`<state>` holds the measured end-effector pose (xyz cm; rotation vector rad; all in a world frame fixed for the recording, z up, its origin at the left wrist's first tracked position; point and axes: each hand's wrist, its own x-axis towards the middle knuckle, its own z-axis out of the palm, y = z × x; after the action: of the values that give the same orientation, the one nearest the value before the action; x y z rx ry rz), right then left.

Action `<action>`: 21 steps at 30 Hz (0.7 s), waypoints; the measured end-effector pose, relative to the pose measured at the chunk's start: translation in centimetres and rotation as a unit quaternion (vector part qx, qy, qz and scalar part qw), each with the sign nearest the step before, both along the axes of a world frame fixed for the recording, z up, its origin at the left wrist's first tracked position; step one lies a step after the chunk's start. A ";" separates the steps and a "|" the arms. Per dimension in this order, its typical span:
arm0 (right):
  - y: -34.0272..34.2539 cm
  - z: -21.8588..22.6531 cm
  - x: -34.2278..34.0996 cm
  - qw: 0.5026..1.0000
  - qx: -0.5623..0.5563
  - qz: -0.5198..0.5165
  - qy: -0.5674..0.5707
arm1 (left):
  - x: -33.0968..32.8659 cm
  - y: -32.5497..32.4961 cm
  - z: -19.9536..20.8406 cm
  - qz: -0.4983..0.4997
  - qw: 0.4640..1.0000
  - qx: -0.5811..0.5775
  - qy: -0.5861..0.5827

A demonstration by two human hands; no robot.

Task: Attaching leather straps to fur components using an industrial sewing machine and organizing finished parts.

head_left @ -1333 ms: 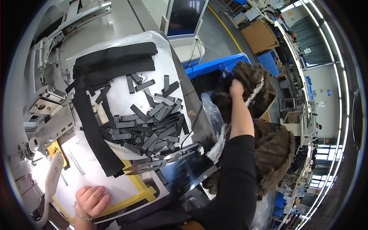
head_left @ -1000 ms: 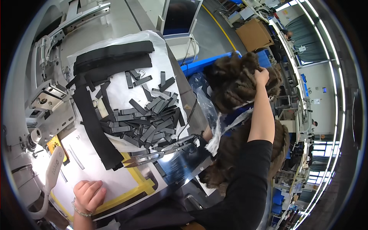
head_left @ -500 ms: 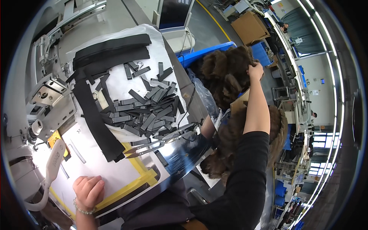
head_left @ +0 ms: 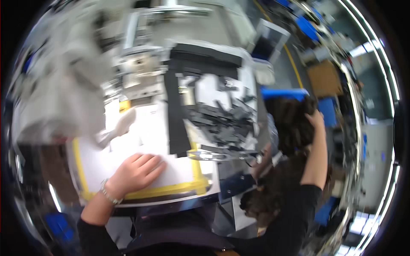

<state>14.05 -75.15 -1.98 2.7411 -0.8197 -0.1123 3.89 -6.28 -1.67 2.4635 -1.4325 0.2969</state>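
My left hand (head_left: pixel 137 172), with a beaded bracelet at the wrist, lies on a white work surface (head_left: pixel 106 173) edged with yellow tape. Its fingers are stretched out and hold nothing. Off to the right, my right hand (head_left: pixel 316 118) is closed on a dark brown fur piece (head_left: pixel 290 121) at the top of a pile beside the table. Below that arm lies more brown fur (head_left: pixel 273 198). A pair of scissors (head_left: pixel 218 155) rests to the right of my left hand, under a heap of short dark strips (head_left: pixel 222 123). Motion blurs much of the picture.
A blurred pale sewing machine (head_left: pixel 64 85) stands at the left, with a white lever-like part (head_left: pixel 121 126) near my left hand. Long black fabric bands (head_left: pixel 176 115) border the strips. A blue bin edge (head_left: pixel 284 92) and cardboard box (head_left: pixel 324 79) are at the right.
The view has swung left, bringing more of the machine in. My left hand has gone from curled to laid out on the white surface. My right hand still grips fur.
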 end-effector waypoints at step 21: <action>4.4 3.5 -5.7 0.975 0.152 0.081 0.140 | -8.2 12.9 1.5 0.364 0.925 0.061 0.086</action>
<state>8.36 -70.73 1.52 2.9614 -0.5354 -0.6240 -4.30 6.66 -0.12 2.9472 -0.4257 0.1235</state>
